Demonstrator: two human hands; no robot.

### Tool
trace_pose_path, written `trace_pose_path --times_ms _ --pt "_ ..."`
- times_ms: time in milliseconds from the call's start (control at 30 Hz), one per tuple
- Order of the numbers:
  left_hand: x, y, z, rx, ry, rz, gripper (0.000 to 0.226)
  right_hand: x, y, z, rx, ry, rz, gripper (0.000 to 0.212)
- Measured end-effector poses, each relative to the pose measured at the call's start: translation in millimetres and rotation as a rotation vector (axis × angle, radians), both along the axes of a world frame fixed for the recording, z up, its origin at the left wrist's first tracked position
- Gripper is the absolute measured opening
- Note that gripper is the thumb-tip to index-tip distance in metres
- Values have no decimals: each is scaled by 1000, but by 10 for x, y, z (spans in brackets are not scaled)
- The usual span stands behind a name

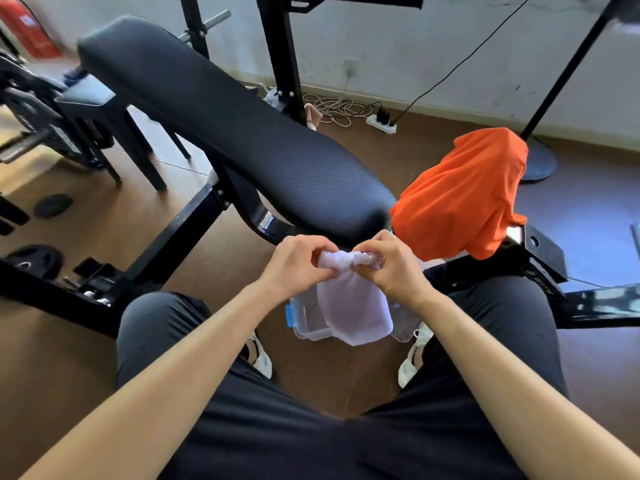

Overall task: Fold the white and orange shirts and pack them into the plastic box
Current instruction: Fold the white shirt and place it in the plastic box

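The white shirt (pixel 353 306) hangs bunched in front of me, its top edge gathered between both hands. My left hand (pixel 298 263) pinches the left part of that edge and my right hand (pixel 393 263) grips the right part, the two hands almost touching. Below the shirt, on the floor between my feet, stands the clear plastic box (pixel 308 323) with a blue latch; the hanging cloth covers most of its opening. The orange shirt (pixel 460 195) lies draped in a heap over the black frame to the right of the bench end.
A long black padded weight bench (pixel 221 123) runs from the upper left to just beyond my hands. Its black steel frame (pixel 180 233) crosses the floor. Weight plates (pixel 34 259) lie at left. A power strip (pixel 381 123) with cables and a fan base (pixel 538 164) sit behind.
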State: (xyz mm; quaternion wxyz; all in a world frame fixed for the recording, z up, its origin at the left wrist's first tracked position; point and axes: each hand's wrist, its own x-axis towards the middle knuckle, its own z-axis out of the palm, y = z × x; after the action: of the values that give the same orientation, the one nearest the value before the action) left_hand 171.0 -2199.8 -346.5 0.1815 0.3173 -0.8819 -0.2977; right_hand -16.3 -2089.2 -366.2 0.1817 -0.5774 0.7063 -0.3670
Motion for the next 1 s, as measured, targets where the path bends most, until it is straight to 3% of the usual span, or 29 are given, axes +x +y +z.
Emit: trace_pose_path --times_ms 100,267,333,500,633,733,1000 --pt "-49 7 40 -116 52 -1 16 -84 -24 67 -13 119 34 21" --pt "-91 -1 101 90 173 -35 16 -134 -15 377 53 110 107 32" --pt "-94 30 125 166 232 -26 21 -74 -3 481 67 -14 213 38" --pt "-16 67 131 332 381 -1 18 39 -48 513 -18 -96 236 12" --pt "103 127 -8 524 341 -67 33 46 -27 631 -39 -179 261 12" --pt "178 195 -181 590 293 -93 22 12 28 759 -39 -235 286 14" --pt "119 270 -385 545 239 -102 16 -311 219 901 -75 -332 212 14"
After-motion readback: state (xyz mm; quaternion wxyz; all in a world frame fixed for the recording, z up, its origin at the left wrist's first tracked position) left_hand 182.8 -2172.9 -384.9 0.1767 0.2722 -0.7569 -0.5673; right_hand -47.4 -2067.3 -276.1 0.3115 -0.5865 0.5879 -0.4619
